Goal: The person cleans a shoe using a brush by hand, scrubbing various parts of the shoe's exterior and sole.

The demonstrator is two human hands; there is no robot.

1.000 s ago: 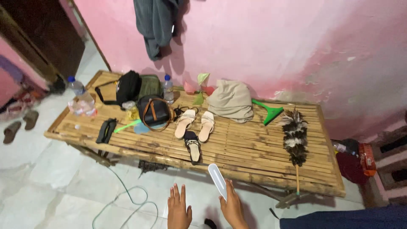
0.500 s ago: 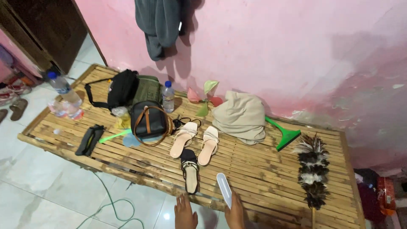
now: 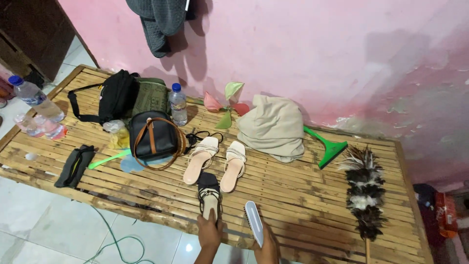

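Black sandal (image 3: 209, 191) lies at the bamboo bench's (image 3: 303, 195) front edge, heel under the left hand (image 3: 210, 233), fingers closed on it; the right hand (image 3: 267, 247) grips a white brush (image 3: 254, 222) — a hasty tug might knock the cream sandals (image 3: 215, 159). Clear, blue-capped bottles (image 3: 178, 104) stand behind.

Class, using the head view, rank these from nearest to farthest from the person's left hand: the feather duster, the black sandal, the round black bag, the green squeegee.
1. Black sandal, under the left hand.
2. Round black bag, up and left.
3. Green squeegee, far right by the wall.
4. Feather duster, right edge; close to the squeegee's distance.
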